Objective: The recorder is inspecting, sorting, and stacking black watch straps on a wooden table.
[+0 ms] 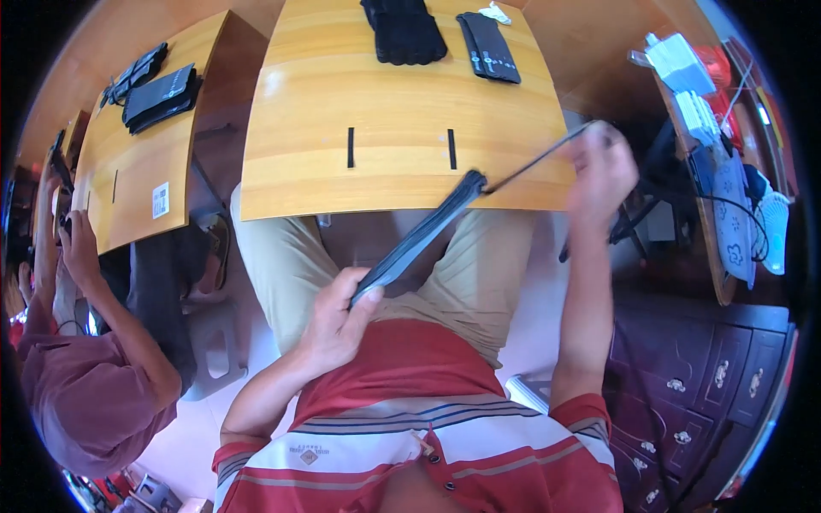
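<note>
My left hand point(336, 318) is closed on the lower end of a long, narrow, dark folded fabric bundle point(423, 235), thumb on top. The bundle slants up to the right over my lap and the front edge of the wooden table point(299, 184). From its upper end a thin black cord point(534, 161) runs taut to my right hand point(604, 175), which is raised past the table's right edge. The right fingers are somewhat blurred but look pinched on the cord's end. What exactly the bundle is, I cannot make out.
Black gloves point(406, 34) and a flat black folded pouch point(489, 47) lie at the table's far side. Two black strips point(351, 147) mark its top. A co-worker point(98, 376) sits left at another table point(145, 192). A cluttered side table point(705, 171) and dark drawers point(684, 393) stand right.
</note>
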### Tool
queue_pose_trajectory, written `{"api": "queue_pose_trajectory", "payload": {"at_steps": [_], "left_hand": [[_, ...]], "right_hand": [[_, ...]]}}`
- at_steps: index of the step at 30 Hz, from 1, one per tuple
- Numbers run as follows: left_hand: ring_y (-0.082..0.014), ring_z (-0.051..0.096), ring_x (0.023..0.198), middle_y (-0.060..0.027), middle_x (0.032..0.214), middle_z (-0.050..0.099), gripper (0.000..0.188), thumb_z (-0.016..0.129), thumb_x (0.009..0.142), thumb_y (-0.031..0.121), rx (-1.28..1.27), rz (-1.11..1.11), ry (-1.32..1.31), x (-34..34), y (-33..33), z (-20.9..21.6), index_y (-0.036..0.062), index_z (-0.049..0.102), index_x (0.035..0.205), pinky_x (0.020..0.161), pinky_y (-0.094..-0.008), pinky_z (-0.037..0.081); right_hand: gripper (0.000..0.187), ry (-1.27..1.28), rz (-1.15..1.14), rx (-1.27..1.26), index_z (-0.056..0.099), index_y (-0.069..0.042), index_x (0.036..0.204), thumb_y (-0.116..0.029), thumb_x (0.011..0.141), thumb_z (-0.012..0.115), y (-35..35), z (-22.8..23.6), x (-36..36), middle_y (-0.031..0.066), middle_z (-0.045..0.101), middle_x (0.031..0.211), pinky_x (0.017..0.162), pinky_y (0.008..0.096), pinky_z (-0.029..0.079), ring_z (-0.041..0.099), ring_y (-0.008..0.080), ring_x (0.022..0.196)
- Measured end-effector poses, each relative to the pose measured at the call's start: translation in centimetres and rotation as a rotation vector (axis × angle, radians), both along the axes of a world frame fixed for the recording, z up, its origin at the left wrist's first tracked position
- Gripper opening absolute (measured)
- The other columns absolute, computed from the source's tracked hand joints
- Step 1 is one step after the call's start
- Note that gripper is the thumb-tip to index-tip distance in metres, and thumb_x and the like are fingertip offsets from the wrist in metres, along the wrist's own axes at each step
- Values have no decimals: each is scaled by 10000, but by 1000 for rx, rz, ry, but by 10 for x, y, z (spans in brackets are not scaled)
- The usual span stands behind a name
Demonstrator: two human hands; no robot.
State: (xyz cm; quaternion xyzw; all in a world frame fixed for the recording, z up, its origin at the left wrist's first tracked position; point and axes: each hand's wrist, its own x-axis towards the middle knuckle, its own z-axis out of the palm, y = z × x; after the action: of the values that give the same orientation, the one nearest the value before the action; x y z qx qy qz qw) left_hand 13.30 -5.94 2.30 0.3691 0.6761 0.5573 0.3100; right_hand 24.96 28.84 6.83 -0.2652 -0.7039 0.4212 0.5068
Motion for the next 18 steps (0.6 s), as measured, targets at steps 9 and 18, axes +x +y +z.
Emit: {"api": "queue_pose_trajectory", "payload": {"at_steps": [9,18], "left_hand": [[-36,463,594,30,742,489,208,545,1048,221,-111,94,-358,-1,-41,-31,32,549,1135,522,-213,391],[-51,493,624,20,788,498,255,566,1039,286,-88,65,-304,0,-22,-21,44,532,1110,545,-217,414]], "right_hand": [[188,110,-167,-29,628,76,1066,-94,987,629,135,14,43,151,706,875,694,300,631,727,206,782],[110,41,-229,4,680,64,1000,-28,944,658,123,-37,30,97,708,841,711,257,584,706,132,774]]}}
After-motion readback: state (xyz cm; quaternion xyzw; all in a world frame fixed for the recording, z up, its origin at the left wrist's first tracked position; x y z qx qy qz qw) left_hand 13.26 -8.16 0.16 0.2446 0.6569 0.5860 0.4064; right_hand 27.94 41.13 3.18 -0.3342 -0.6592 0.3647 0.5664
